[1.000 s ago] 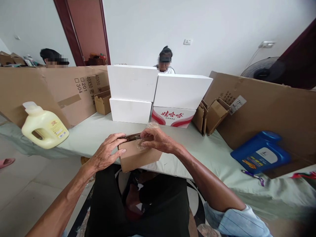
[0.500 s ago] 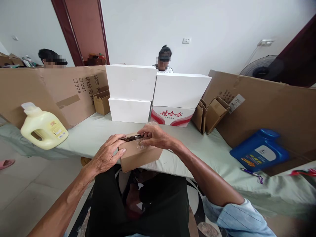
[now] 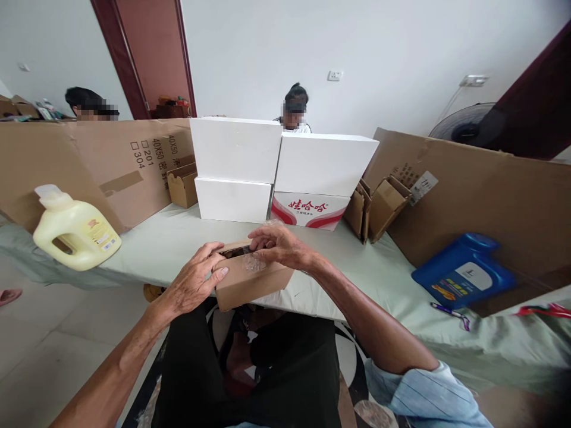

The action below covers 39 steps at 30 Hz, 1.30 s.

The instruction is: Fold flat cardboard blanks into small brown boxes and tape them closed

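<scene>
A small brown cardboard box (image 3: 250, 285) sits tilted at the near edge of the cloth-covered table, above my lap. My left hand (image 3: 194, 279) grips its left end, thumb on the near side and fingers over the top edge. Over the right part of the box's top, my right hand (image 3: 281, 245) is bent, with fingers and thumb closed on crinkled clear plastic wrap (image 3: 254, 263). More of the plastic shows behind the knuckles. A dark gap runs along the box top between my hands; what lies inside is hard to make out.
Stacked white boxes (image 3: 236, 148) and a red-and-white printed carton (image 3: 310, 209) stand ahead. A yellowish jug (image 3: 75, 232) is at left; a blue bottle (image 3: 466, 270) and purple pen (image 3: 450, 313) are at right. Folded cartons (image 3: 386, 205) lean beside cardboard panels (image 3: 482, 202). Two people sit beyond.
My right hand's fingers have lifted slightly from the opening, and the plastic wrap bunches more under the thumb. My left hand keeps its place on the box. The view has shifted a little.
</scene>
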Available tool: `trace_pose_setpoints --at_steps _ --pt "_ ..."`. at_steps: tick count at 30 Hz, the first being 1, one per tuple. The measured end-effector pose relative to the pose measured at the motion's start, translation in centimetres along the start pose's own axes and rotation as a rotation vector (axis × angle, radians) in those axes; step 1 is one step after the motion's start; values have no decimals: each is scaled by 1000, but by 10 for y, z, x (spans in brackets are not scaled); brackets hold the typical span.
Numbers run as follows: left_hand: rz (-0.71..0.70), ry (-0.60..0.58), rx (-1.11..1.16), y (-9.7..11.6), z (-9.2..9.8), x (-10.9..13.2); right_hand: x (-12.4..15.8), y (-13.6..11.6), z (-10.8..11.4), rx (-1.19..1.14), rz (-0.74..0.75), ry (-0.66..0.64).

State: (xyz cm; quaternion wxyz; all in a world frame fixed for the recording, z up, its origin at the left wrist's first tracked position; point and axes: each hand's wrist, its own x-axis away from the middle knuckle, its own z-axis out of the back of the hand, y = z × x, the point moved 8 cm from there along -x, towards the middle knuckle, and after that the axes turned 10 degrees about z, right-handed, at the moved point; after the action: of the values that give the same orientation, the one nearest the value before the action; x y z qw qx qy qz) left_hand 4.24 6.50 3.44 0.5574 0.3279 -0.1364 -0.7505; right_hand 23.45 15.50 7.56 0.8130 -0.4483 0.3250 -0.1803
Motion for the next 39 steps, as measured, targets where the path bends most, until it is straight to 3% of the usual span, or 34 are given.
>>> trace_pose_setpoints --at_steps 5,11,20,24,29,35,39 --pt "15 14 -20 0 -1 2 1 -3 5 -15 38 77" --pt "74 80 -16 -3 -5 3 3 2 1 93 39 23" --pt "66 188 -1 -6 -4 -4 21 -32 -6 211 302 66" --pt "74 164 -4 -8 2 -18 25 -28 -10 128 281 104" --pt "84 142 -14 -9 0 -23 28 -21 -8 -143 246 171" --pt "78 130 10 -8 8 -23 48 -64 15 -260 367 251" --pt "36 89 -5 -10 18 -24 63 -78 55 -141 392 428"
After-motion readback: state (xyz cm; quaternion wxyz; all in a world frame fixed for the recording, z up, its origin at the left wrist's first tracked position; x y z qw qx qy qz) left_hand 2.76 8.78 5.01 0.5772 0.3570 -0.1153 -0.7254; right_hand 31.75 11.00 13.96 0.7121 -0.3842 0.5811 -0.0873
